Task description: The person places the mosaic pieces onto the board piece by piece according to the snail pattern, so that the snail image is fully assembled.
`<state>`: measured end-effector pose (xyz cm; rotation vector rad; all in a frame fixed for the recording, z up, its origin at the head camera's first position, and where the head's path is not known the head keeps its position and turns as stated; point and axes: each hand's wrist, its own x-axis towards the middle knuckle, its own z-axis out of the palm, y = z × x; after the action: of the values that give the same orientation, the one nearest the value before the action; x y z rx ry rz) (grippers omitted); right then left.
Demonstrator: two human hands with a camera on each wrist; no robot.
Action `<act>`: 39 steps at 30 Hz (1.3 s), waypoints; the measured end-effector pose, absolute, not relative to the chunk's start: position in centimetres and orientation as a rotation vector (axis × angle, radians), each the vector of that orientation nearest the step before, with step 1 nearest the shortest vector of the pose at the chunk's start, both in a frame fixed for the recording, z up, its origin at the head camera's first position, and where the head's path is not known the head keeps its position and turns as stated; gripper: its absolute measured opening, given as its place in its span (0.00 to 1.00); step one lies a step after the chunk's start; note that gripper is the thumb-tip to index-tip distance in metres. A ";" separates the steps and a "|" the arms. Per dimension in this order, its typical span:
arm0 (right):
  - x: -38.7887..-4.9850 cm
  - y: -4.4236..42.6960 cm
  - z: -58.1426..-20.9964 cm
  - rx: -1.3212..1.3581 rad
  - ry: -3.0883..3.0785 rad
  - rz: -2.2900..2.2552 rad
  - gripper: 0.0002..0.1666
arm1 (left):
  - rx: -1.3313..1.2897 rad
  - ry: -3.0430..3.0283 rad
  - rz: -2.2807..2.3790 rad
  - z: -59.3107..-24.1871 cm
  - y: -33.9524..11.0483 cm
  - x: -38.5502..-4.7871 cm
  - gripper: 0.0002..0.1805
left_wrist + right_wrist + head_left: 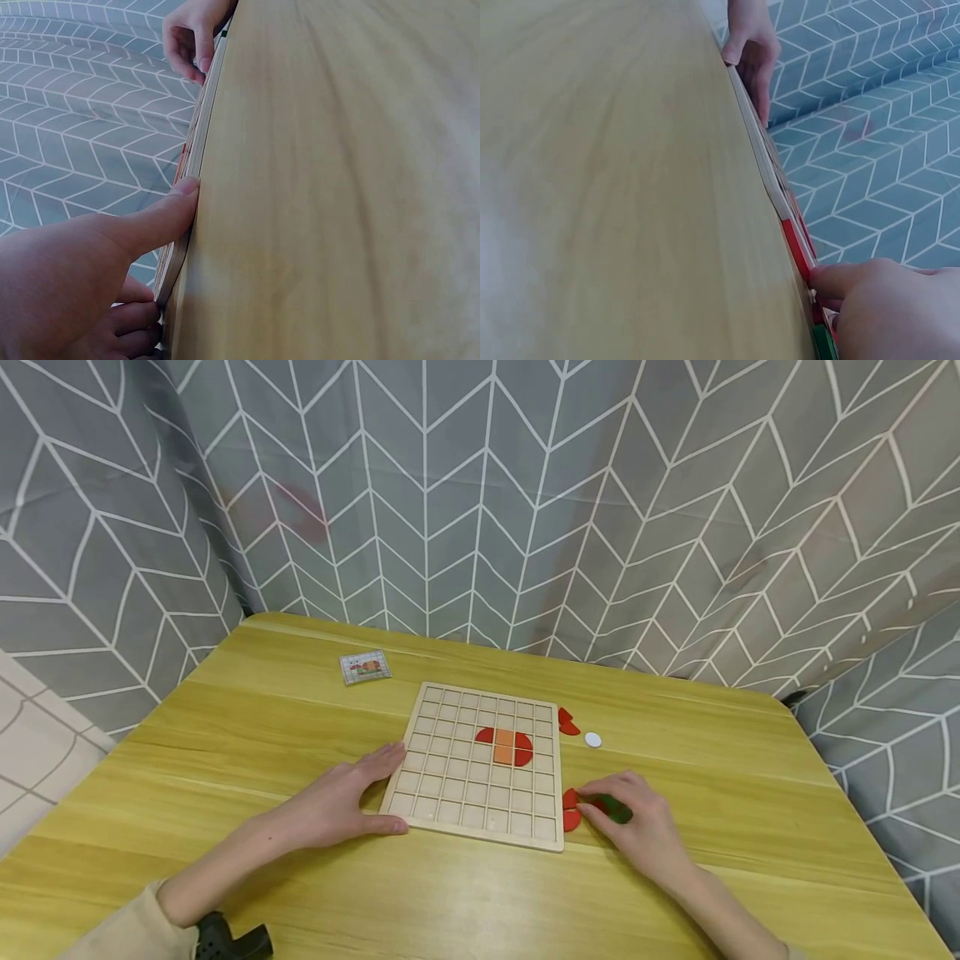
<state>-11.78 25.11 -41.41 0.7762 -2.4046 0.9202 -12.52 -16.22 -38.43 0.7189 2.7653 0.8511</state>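
Observation:
A pale wooden grid board [450,793] lies on the table. On it sit an orange piece [504,747], a red piece [485,735] to its left and red rounded pieces [523,749] to its right. My left hand [337,802] rests at the board's near left corner, thumb [161,217] against the near edge and fingers along the left side. Beside the board's right edge, my right hand [637,818] pinches at a small red piece [572,799]; its fingertips partly hide it. Another red piece [572,820] lies just nearer. A green piece [825,341] is partly hidden under that hand.
More red pieces [567,722] lie by the board's far right edge, with a white disc [593,740] beside them. A small pattern card [365,667] lies at the back left of the wooden table [420,902]. A patterned curtain [480,510] hangs behind.

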 end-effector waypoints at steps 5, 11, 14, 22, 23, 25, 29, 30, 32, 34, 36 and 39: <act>-11.7 24.9 -41.4 0.769 -2.411 0.935 0.20 | 0.717 2.758 0.856 -38.5 -16.2 -12.5 0.56; -11.8 24.2 -41.3 0.776 -2.425 0.955 0.20 | 0.712 2.760 0.865 -38.5 -16.3 -12.5 0.56; -11.9 23.9 -41.2 0.780 -2.432 0.973 0.18 | 0.713 2.764 0.864 -38.5 -16.4 -12.5 0.56; -11.9 23.9 -41.3 0.743 -2.432 0.978 0.18 | 0.720 2.762 0.861 -38.5 -16.3 -12.5 0.56; -11.9 23.9 -41.4 0.741 -2.423 0.971 0.19 | 0.719 2.762 0.860 -38.5 -16.3 -12.5 0.56; -12.0 24.0 -41.5 0.727 -2.415 0.967 0.19 | 0.718 2.762 0.858 -38.5 -16.3 -12.5 0.56; -11.9 24.2 -41.7 0.683 -2.423 0.957 0.19 | 0.720 2.767 0.855 -38.5 -16.3 -12.5 0.56; -11.9 24.2 -41.6 0.671 -2.431 0.959 0.19 | 0.721 2.768 0.853 -38.5 -16.3 -12.5 0.56; -11.8 24.2 -41.6 0.665 -2.433 0.946 0.19 | 0.722 2.768 0.852 -38.5 -16.3 -12.5 0.56; -11.7 24.2 -41.5 0.667 -2.427 0.944 0.19 | 0.723 2.768 0.854 -38.5 -16.3 -12.5 0.56; -11.7 24.2 -41.4 0.672 -2.412 0.955 0.20 | 0.727 2.767 0.856 -38.5 -16.3 -12.5 0.56; -11.6 24.2 -41.2 0.670 -2.393 0.966 0.21 | 0.732 2.768 0.859 -38.6 -16.3 -12.5 0.56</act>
<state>-11.62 24.17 -41.23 0.6701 -2.3925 0.9656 -12.53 -16.32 -38.57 0.7321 2.7682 0.8594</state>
